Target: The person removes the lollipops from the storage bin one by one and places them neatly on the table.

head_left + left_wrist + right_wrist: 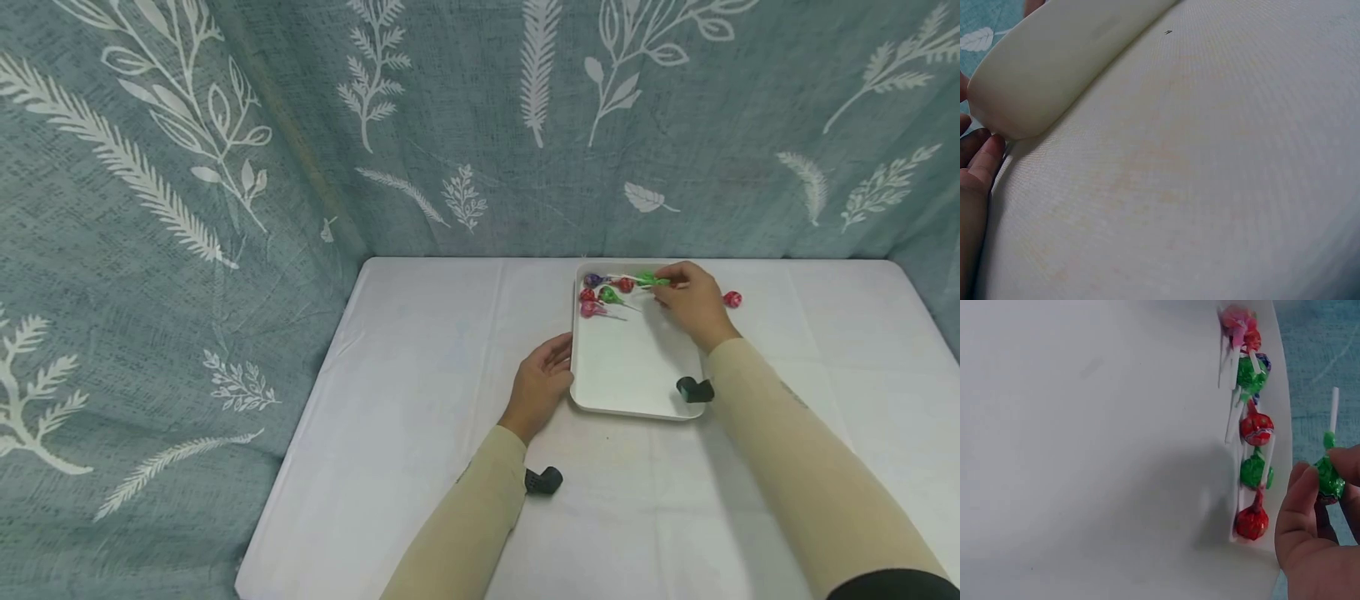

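My right hand (696,304) pinches a green-wrapped lollipop (1330,479) between thumb and fingers, its white stick pointing up in the right wrist view. The hand is over the far right part of a white rectangular tray (637,375). Several lollipops lie in the tray, among them a purple one (594,280), a pink one (590,309), a green one (607,294) and a red one (625,285). My left hand (538,383) rests against the tray's left side, fingertips right at its wall (1035,81) in the left wrist view.
A red lollipop (732,299) shows just beyond the right hand, right of the tray. The table (420,433) has a white cloth. Behind it hangs a blue-green curtain (487,125) with white leaf prints. A small black device (543,481) sits at each wrist.
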Demonstrator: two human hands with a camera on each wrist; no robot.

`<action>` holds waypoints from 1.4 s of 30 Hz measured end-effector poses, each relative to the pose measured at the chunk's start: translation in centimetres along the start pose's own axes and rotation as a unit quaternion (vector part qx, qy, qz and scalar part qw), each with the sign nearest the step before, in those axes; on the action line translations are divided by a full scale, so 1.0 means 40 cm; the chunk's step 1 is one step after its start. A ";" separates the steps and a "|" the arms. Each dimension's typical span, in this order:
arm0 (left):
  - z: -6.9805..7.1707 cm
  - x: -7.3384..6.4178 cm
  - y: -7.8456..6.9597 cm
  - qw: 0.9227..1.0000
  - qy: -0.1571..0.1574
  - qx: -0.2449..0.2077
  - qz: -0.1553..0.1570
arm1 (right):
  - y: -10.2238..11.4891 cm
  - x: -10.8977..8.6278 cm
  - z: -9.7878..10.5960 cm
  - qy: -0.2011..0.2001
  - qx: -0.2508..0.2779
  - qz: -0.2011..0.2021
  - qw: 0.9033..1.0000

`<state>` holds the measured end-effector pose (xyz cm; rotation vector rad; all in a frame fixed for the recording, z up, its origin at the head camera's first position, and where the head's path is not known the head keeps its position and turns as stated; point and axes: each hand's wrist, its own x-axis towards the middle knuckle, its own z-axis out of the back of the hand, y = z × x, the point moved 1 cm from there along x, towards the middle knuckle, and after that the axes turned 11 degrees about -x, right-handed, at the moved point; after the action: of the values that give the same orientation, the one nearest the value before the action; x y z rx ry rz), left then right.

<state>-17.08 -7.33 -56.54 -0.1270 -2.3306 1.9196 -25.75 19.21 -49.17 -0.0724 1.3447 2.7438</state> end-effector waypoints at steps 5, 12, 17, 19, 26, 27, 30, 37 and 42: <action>0.001 0.000 0.003 1.000 0.001 -0.002 0.000 | -0.006 -0.003 0.013 -0.005 0.022 -0.005 1.000; 0.001 0.000 0.005 1.000 0.000 -0.005 -0.003 | -0.019 -0.013 0.039 -0.001 0.039 -0.009 0.999; -0.002 -0.002 0.005 1.000 0.001 -0.009 -0.001 | -0.038 -0.017 0.057 -0.004 0.039 -0.019 0.999; -0.002 -0.003 0.004 1.000 -0.001 -0.004 -0.001 | -0.044 -0.017 0.063 -0.009 0.033 -0.023 0.999; -0.001 -0.005 -0.003 1.000 -0.001 -0.001 0.002 | -0.063 -0.018 0.076 -0.015 0.020 -0.037 0.999; -0.001 -0.005 -0.003 1.000 -0.002 -0.001 0.002 | -0.065 -0.019 0.075 -0.016 0.016 -0.038 0.999; -0.002 -0.005 -0.004 1.000 -0.002 -0.004 0.001 | -0.074 -0.023 0.074 -0.015 0.006 -0.041 0.999; -0.004 -0.004 -0.003 1.000 0.003 -0.007 -0.003 | -0.104 -0.029 0.082 -0.023 -0.008 -0.041 0.999; -0.003 -0.003 -0.003 1.000 0.000 -0.008 -0.004 | -0.117 -0.035 0.096 -0.028 -0.010 -0.034 0.999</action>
<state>-16.96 -7.24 -56.41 -0.1206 -2.3432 1.8972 -23.90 25.01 -50.39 -0.0414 1.2768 2.6814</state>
